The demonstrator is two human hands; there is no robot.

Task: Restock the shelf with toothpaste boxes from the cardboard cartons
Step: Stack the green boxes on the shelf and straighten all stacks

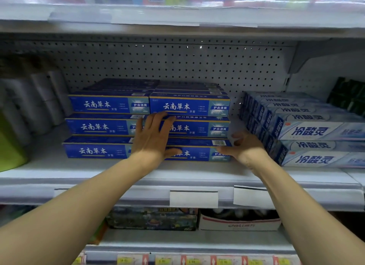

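Now I look at the white shelf (98, 173) from left to right. Far left sits a green thing (9, 144), and beside it some blurry white rolls (39, 98); I cannot count them. Next come the blue toothpaste boxes (108, 104), in two piles side by side, three boxes high at the front. That makes six blue fronts I can see, with more rows behind them.

My left hand (153, 135) lies flat on the fronts of the right pile. Its fingers are straight and spread, and the tips reach up to the bottom edge of the top box (189, 106). It holds nothing.

My right hand (242, 148) is at the right end of the bottom box (197, 152). The thumb touches the front of the box, and the other fingers curl loosely near its end. I cannot tell if they hold it.

Just right of that hand stand the pale toothpaste boxes (312, 132), two high, in rows going back, close to my fingers. Far right are some dark green packs (347, 94).

On the shelf edge hang two blank white tags (193, 198).
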